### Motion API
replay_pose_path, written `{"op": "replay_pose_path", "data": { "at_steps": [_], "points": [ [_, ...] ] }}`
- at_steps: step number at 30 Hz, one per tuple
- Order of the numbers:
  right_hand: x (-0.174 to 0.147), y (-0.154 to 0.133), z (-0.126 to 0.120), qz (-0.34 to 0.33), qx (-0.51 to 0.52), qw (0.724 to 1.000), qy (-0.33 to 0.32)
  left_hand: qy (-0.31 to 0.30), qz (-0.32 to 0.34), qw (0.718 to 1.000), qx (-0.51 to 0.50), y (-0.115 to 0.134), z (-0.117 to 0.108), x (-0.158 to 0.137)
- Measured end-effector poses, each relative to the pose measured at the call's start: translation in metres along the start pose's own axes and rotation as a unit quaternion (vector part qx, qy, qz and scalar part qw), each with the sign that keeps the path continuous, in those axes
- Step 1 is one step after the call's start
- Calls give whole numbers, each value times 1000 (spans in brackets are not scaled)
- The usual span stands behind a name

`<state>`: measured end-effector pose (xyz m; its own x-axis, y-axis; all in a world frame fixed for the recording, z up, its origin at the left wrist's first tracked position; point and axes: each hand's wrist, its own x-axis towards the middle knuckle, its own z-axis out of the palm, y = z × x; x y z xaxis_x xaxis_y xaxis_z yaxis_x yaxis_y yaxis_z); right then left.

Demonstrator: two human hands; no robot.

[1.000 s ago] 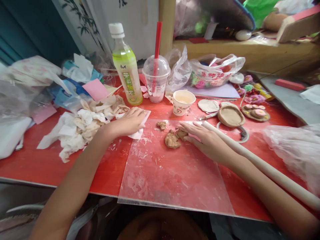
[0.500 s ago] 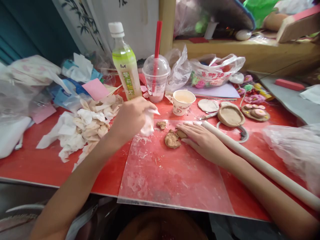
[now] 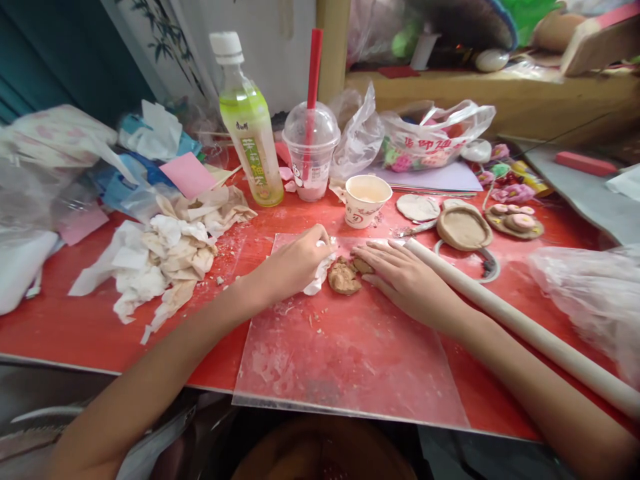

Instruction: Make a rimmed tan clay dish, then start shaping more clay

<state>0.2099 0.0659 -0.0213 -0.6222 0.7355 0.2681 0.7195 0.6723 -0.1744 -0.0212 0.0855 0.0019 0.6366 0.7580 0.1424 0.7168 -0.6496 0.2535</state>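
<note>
Head view shows crumpled white tissue (image 3: 314,283) beside lumpy brown clay (image 3: 343,278)

Desk (image 3: 65,333): red
Sheet (image 3: 350,373): see-through, smeared whitish
Clay lump (image 3: 344,279): brown
Tissue (image 3: 315,283): white
Tube (image 3: 500,312): off-white
Bottle (image 3: 245,110): yellow-green, paler lower down, with white cap (image 3: 227,47) and green label (image 3: 254,160) in pale lettering
Straw (image 3: 315,67): red
Paper cup (image 3: 363,212): cream, dark printed lettering
Clay dish (image 3: 465,229): grey-brown
Decorated clay piece (image 3: 515,222): brown, pink and yellow bits
Carrier bag (image 3: 435,147): whitish, red lettering
Paper (image 3: 440,178): lilac
Note (image 3: 188,176): pink
Curtain (image 3: 50,60): dark teal
</note>
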Motion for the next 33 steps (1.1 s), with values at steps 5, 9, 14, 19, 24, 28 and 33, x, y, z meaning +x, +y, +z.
{"op": "replay_pose_path", "data": {
  "at_steps": [5, 9, 14, 19, 24, 28, 33],
  "points": [
    [0, 0, 0, -7, -18, 1000, 5, 48, -5, 998, 49, 3, 13, 6],
    [0, -1, 0, -9, -20, 1000, 7, 32, 47, 998, 40, 0, 9, 5],
    [0, -2, 0, -14, -23, 1000, 14, -36, 85, 996, 21, -7, -2, 3],
    [0, -1, 1, -14, -24, 1000, 11, -87, 91, 992, 14, -9, -10, 3],
    [-1, 0, 2, -14, -28, 999, 10, -149, 62, 985, 63, 5, -26, -3],
    [-1, 0, 2, -13, -31, 999, 6, -198, 25, 974, 105, 16, -40, -13],
    [-1, 0, 3, -12, -33, 999, 2, -85, -73, 968, 223, -3, -50, -19]
  ]
}}
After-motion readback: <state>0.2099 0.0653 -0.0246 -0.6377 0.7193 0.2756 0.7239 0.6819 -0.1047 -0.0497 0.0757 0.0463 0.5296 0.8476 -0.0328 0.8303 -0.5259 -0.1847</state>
